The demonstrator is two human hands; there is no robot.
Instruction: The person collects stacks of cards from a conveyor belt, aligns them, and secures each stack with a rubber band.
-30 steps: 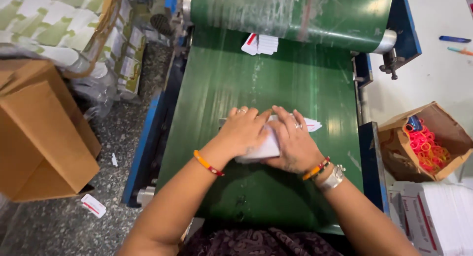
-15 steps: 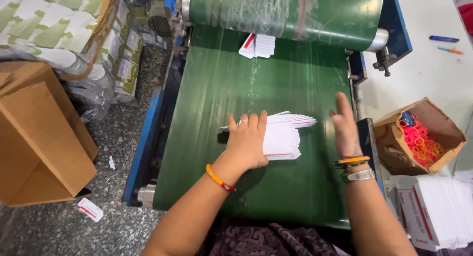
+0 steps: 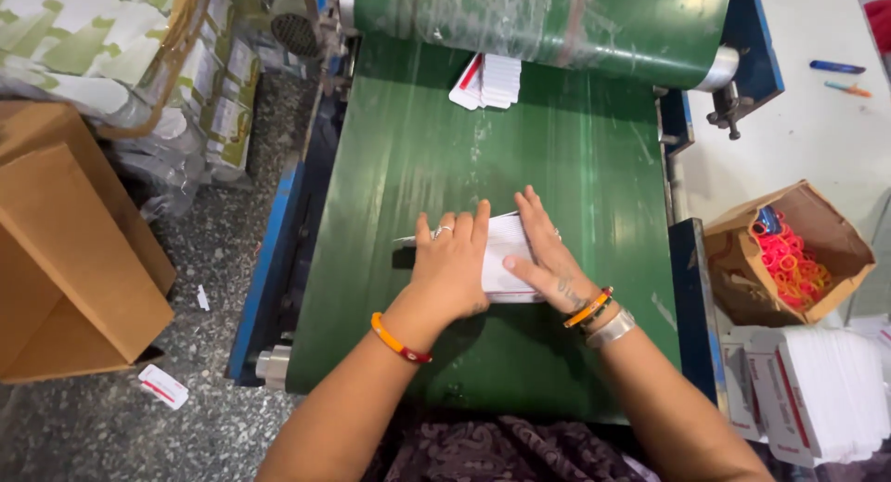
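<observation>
A stack of white paper envelopes [image 3: 506, 250] lies on the green conveyor belt [image 3: 557, 157]. My left hand [image 3: 452, 259] presses flat on the stack's left side, fingers together. My right hand [image 3: 546, 252] lies against the stack's right side with the thumb across its lower edge. Both hands squeeze the stack between them. Orange bangles sit on both wrists. A second small bunch of white envelopes with a red edge [image 3: 487, 81] lies farther up the belt, just below the green roller [image 3: 557, 18].
A brown cardboard box [image 3: 65, 250] stands on the floor at left, with bundled packs [image 3: 111, 55] behind it. At right, an open carton of pink rubber bands [image 3: 789, 259] and stacks of white envelopes [image 3: 826, 394]. Pens [image 3: 835, 69] lie on the white surface.
My right hand, lifted off to the right half a second ago, has come back onto the stack. The fanned envelopes are now gathered tighter between both hands.
</observation>
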